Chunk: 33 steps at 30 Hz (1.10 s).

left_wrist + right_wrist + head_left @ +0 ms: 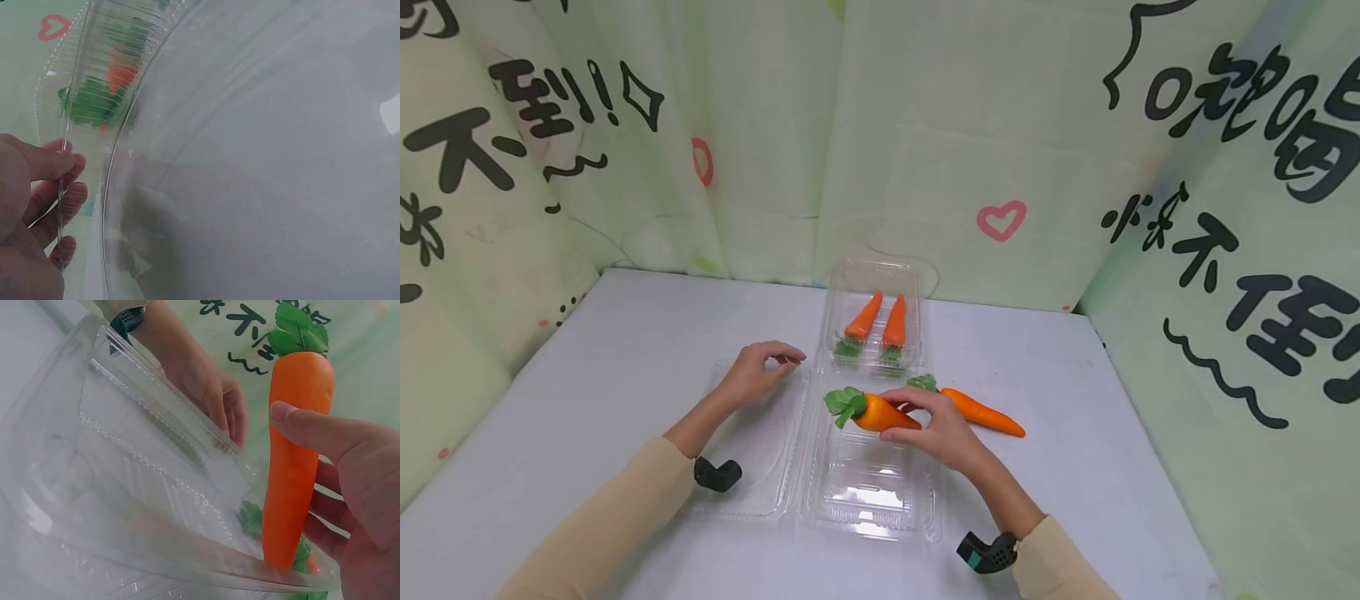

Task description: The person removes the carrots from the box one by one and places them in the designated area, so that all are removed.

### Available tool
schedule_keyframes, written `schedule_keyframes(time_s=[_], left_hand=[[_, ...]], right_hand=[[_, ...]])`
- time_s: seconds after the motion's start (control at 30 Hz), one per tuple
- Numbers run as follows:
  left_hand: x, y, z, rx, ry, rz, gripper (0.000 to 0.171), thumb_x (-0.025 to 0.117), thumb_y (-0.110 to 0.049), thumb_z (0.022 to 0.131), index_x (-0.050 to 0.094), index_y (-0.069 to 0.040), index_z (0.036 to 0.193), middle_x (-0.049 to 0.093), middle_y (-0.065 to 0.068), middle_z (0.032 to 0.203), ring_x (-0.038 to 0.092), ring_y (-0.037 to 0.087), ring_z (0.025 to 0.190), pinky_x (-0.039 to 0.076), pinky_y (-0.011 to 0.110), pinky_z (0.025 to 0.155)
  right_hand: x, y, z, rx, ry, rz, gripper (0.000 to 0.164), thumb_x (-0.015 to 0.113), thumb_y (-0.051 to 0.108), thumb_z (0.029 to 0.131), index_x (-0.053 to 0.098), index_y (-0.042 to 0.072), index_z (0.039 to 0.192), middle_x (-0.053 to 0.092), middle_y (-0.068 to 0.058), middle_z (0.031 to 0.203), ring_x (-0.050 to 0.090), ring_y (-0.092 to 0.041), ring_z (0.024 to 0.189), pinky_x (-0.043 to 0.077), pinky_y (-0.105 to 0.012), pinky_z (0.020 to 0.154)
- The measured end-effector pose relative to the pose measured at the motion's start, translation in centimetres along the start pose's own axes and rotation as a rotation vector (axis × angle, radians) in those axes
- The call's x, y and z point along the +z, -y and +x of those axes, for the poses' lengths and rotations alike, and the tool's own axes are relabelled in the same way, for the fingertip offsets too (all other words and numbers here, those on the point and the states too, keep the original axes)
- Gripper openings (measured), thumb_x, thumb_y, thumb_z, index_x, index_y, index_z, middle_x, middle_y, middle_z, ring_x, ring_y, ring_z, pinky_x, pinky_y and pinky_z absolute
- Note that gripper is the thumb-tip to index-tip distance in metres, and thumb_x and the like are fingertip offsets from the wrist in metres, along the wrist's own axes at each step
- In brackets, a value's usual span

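Note:
My right hand (942,427) holds an orange toy carrot (880,414) with green leaves above an open clear plastic box (872,521). Thumb and fingers grip the carrot (294,469) from its side in the right wrist view. To the left, my left hand (758,373) is at the far corner of the box's hinged lid (752,487), which lies folded open. In the left wrist view, the thumb and fingers of that hand (37,200) pinch the lid's thin rim (61,219) between them.
Behind the open box stands another clear box (874,268) with two carrots (865,317) inside. A further carrot (988,414) lies on the white table (1037,517), right of my right hand. Printed curtains (902,150) hang around the table's back and sides.

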<state>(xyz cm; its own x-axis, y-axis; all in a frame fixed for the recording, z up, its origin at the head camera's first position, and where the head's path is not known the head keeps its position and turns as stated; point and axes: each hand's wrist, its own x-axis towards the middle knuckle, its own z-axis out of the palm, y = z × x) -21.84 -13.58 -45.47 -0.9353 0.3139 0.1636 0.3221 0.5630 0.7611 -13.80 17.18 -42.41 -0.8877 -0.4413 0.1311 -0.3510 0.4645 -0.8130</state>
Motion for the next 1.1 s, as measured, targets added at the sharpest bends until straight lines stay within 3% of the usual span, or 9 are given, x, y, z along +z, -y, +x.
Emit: schedule_keyframes(time_s=[0.77,1.1], left_hand=[[0.1,0.1,0.0,-0.02,0.007,0.009,0.019,0.062,-0.004,0.092,0.071,-0.006,0.109,0.072,0.008,0.103,0.062,0.022,0.093,0.05,0.041,0.087],[0.0,0.1,-0.1,-0.032,0.015,0.001,0.02,0.062,-0.006,0.092,0.071,-0.008,0.109,0.072,0.007,0.104,0.06,0.021,0.094,0.048,0.036,0.084]], right_hand=[[-1.1,1.4,-0.7,-0.036,-0.062,0.03,0.042,0.079,0.021,0.079,0.067,0.016,0.12,0.068,0.0,0.117,0.061,-0.013,0.1,0.053,-0.034,0.091],[-1.5,1.6,-0.8,-0.049,-0.081,0.02,0.042,0.078,0.02,0.081,0.066,0.016,0.121,0.068,0.0,0.12,0.061,-0.01,0.102,0.053,-0.034,0.091]])
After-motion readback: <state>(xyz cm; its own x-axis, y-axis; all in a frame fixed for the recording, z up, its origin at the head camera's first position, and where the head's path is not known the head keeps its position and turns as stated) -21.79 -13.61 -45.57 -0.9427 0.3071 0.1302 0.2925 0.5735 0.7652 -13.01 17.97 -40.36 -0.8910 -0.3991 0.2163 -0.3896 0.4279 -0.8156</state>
